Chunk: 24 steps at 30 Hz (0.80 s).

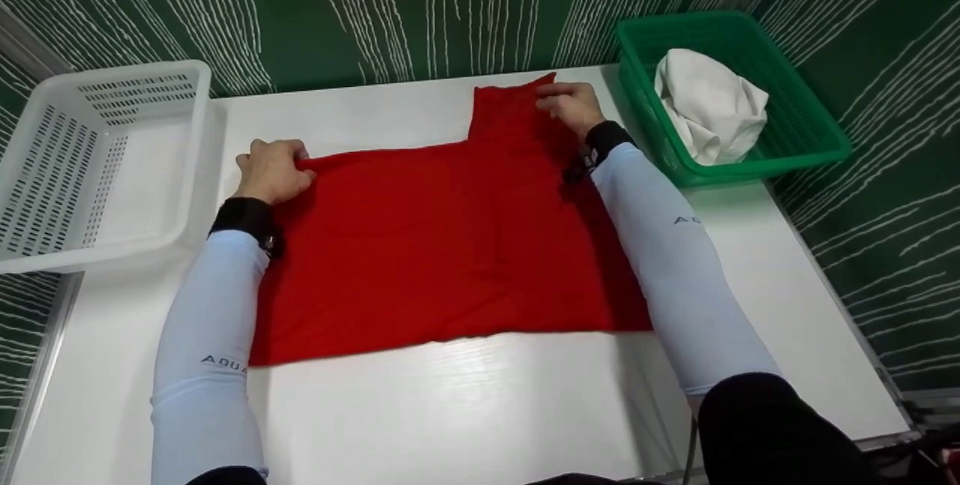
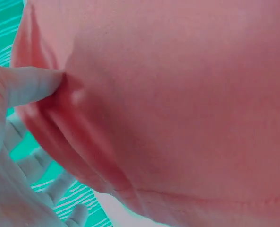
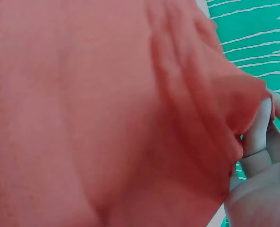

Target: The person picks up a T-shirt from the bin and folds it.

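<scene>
A red T-shirt (image 1: 420, 238) lies spread and folded flat, with a sleeve-like piece sticking up at its far right. My left hand (image 1: 274, 170) pinches the cloth at the far left corner. In the left wrist view, the thumb (image 2: 36, 85) presses into the red fabric (image 2: 187, 104), while the other fingers spread behind the edge. Over at the far right, my right hand (image 1: 574, 106) grips the edge of the protruding piece. Cloth wraps over a fingertip of that hand (image 3: 260, 189) in the right wrist view, and creases run down from it.
To the left stands a white perforated basket (image 1: 196, 148). A green basket (image 1: 795, 95) at the back right holds a crumpled white cloth (image 1: 709, 106). Everything rests on a white table (image 1: 450, 410), backed by green walls (image 1: 300, 28) with white streaks.
</scene>
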### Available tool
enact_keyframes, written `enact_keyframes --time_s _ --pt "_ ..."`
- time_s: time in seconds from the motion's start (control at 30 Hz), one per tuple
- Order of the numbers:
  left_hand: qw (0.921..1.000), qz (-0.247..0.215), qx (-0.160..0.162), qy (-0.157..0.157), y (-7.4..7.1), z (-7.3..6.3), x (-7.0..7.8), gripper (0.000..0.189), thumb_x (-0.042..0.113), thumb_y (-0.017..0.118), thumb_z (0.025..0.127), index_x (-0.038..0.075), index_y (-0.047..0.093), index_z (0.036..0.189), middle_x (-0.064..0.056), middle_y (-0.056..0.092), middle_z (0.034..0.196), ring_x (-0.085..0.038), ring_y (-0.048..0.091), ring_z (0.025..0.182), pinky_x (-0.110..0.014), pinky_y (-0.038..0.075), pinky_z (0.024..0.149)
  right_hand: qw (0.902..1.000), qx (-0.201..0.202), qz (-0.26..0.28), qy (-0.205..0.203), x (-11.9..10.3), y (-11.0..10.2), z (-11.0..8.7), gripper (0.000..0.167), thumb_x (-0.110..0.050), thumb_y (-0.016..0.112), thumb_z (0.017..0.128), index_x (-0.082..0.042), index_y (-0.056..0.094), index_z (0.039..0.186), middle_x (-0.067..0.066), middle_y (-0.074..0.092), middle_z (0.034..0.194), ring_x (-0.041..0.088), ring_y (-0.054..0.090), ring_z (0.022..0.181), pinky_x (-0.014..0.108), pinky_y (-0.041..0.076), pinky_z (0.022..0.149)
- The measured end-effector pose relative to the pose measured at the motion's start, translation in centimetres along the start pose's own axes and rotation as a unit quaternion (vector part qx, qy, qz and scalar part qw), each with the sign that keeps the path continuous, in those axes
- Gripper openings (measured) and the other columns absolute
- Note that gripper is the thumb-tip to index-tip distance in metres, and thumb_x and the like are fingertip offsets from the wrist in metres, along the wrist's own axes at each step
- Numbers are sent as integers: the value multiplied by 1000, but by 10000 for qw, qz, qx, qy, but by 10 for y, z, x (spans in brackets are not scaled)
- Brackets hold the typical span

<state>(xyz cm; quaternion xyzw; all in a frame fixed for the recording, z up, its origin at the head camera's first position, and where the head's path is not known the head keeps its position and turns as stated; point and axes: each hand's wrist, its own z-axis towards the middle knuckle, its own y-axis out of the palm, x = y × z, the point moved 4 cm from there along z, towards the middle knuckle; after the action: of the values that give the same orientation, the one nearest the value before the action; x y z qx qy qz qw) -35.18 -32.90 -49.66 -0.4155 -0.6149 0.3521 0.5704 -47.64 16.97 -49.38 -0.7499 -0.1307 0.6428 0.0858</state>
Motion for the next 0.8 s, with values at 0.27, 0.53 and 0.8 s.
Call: enact_keyframes --time_s 0.27,0.53,0.8 --pt "9995 -50 136 287 -20 -14 5 17 17 71 101 3 68 109 -30 73 105 -51 62 107 -69 40 104 9877 -584 1437 -172 -20 -12 -16 37 -6 67 107 1 74 143 6 72 143 18 63 122 37 47 117" --pt "9949 -432 496 764 -40 -48 16 8 10 75 97 6 68 100 -20 71 88 -35 60 82 -40 43 70 9560 -1489 1955 -1604 -33 -40 -62 33 0 61 106 8 77 135 0 79 124 20 64 114 29 53 96" --pt "9871 -31 176 1592 -38 -105 32 26 -5 58 80 10 73 94 -6 61 71 -23 54 69 -36 40 64 8747 -3483 2336 -2427 -11 -72 -129 36 18 49 102 13 82 116 11 88 108 19 78 104 30 57 101"
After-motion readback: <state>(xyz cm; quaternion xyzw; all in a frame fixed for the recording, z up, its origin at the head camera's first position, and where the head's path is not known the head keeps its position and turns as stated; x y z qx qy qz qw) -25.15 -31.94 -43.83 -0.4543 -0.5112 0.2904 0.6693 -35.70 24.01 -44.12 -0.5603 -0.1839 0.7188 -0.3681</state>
